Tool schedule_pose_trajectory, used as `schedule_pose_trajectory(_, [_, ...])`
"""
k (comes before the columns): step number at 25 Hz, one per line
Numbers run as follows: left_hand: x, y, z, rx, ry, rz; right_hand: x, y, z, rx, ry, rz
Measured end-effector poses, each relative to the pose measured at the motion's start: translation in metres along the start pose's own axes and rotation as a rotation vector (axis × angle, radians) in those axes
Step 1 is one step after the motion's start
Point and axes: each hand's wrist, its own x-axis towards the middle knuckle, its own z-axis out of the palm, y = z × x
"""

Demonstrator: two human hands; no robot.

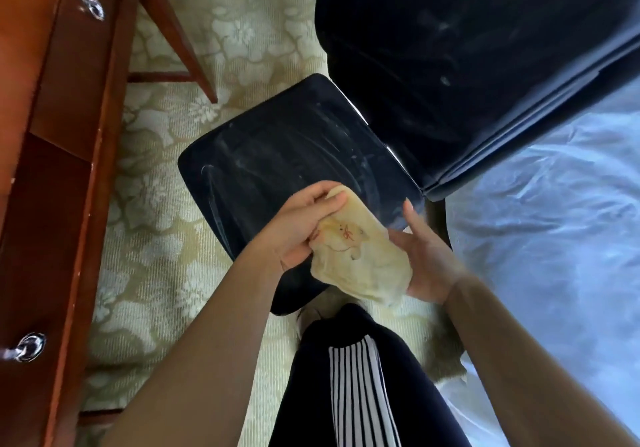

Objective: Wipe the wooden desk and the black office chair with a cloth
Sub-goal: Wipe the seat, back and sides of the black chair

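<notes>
The left hand [304, 224] pinches the far end of the pale yellow crumpled cloth [360, 259]; the right hand [427, 259] grips its near side. The cloth is held just above the smeared black chair seat [277, 155], with the red-brown wooden counter [52, 127] well to the left.

The left hand [301, 224] is pinching the upper end of a pale yellow cloth [360, 259], while the right hand [426, 256] is gripping its lower right edge with the forefinger sticking up. Both are hovering over the streaked seat of the black office chair [277, 155]. The wooden desk [52, 134] is standing at the left on patterned carpet [156, 238], and white bedding [554, 221] is lying at the right.
</notes>
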Motion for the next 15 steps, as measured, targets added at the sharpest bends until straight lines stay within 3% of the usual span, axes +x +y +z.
schedule_pose_trajectory(3, [-0.002, -0.007, 0.004, 0.014, 0.077, 0.0, -0.005, 0.012, 0.015, -0.099, -0.082, 0.033])
schedule_pose_trajectory(6, [-0.012, -0.016, -0.004, 0.072, 0.172, 0.04, -0.003, 0.015, 0.019, -0.241, -0.007, 0.066])
schedule_pose_trajectory(15, [-0.023, -0.073, -0.012, 0.141, 0.159, -0.062, 0.007, 0.024, -0.025, -0.567, 0.002, 0.053])
